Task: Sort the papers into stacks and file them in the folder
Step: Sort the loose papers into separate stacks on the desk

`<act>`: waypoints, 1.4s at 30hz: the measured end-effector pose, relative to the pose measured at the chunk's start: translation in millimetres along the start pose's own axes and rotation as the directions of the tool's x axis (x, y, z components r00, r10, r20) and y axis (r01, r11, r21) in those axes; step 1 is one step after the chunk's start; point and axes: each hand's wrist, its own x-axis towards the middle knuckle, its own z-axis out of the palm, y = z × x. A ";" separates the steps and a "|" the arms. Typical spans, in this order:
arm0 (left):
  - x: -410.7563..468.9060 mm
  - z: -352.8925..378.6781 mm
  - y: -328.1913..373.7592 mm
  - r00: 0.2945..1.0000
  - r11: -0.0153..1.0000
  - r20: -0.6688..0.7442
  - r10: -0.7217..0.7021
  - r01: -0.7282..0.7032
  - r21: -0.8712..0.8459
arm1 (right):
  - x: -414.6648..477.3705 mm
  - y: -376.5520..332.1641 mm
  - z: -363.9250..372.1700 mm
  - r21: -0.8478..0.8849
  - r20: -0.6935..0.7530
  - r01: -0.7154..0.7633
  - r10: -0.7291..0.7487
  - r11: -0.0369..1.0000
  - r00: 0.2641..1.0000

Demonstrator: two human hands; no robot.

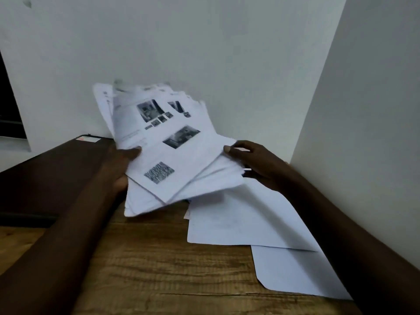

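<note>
The left grip (pixel 122 164) is pinching the fanned sheaf of papers (pixel 172 155), thumb on top; the right grip (pixel 256 162) is pinching its opposite edge; loose sheets (pixel 238 219) are lying on the counter (pixel 170 269) under the right grip; the dark folder (pixel 56 169) is lying left of the left grip.

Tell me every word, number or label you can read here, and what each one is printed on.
No text here can be read.
On the top sheet of the bundle of papers that the left hand and right hand hold: print beside its photos, too blurred.
On the same sheet, a dark code-like square: blurred, nothing legible.
On the dark folder, a small white and red label: too small to read.
</note>
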 end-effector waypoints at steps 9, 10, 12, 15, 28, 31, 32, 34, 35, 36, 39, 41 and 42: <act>2.3 -11.3 4.4 0.996 0.997 -0.062 -0.059 0.056 -0.050 | -53.0 44.4 22.5 -0.846 0.329 0.149 0.282 0.512 0.901; 0.5 -10.2 5.1 0.995 0.996 -0.057 -0.078 0.075 -0.046 | -53.5 47.1 24.4 -0.844 0.321 0.135 0.287 0.519 0.902; -1.4 -8.9 5.5 0.994 0.995 -0.053 -0.095 0.092 -0.049 | -51.8 45.3 25.5 -0.842 0.296 0.106 0.288 0.528 0.911; -5.2 -4.4 6.2 0.996 0.997 -0.035 -0.081 0.080 -0.008 | -48.0 38.2 23.0 -0.830 0.271 0.105 0.232 0.547 0.934; -27.5 4.4 15.2 0.992 0.991 0.070 -0.101 0.107 -0.087 | -37.3 7.8 -47.9 -0.548 -0.217 0.102 -0.259 0.830 0.941; -16.5 -2.4 14.6 0.986 0.984 0.099 -0.136 0.146 -0.103 | -28.8 -9.4 -68.8 -0.210 -0.535 0.188 -0.273 0.960 0.799; -14.9 -0.8 12.7 0.981 0.986 0.133 -0.141 0.152 -0.072 | -25.5 -19.7 -76.8 -0.036 -0.585 0.254 -0.226 0.967 0.779; -19.1 8.5 9.4 0.975 0.988 0.159 -0.153 0.155 0.003 | -22.5 -40.7 -88.2 0.245 -0.572 0.358 -0.164 0.901 0.804; -20.8 10.2 6.2 0.974 0.989 0.170 -0.149 0.144 0.042 | -24.7 -51.1 -90.7 0.325 -0.541 0.390 -0.170 0.861 0.824; -20.3 10.9 1.9 0.969 0.986 0.189 -0.160 0.150 0.068 | -26.5 -59.4 -91.3 0.384 -0.507 0.423 -0.196 0.821 0.840; -8.4 4.8 -9.9 0.952 0.980 0.247 -0.183 0.155 0.128 | -30.4 -69.5 -92.5 0.511 -0.442 0.484 -0.267 0.710 0.857; -7.3 1.4 -8.7 0.928 0.968 0.301 -0.221 0.170 0.186 | -27.0 -63.6 -87.5 0.505 -0.411 0.430 -0.229 0.748 0.882; -6.3 0.8 -8.1 0.912 0.966 0.342 -0.225 0.162 0.202 | -21.2 -56.4 -83.5 0.475 -0.411 0.376 -0.177 0.796 0.894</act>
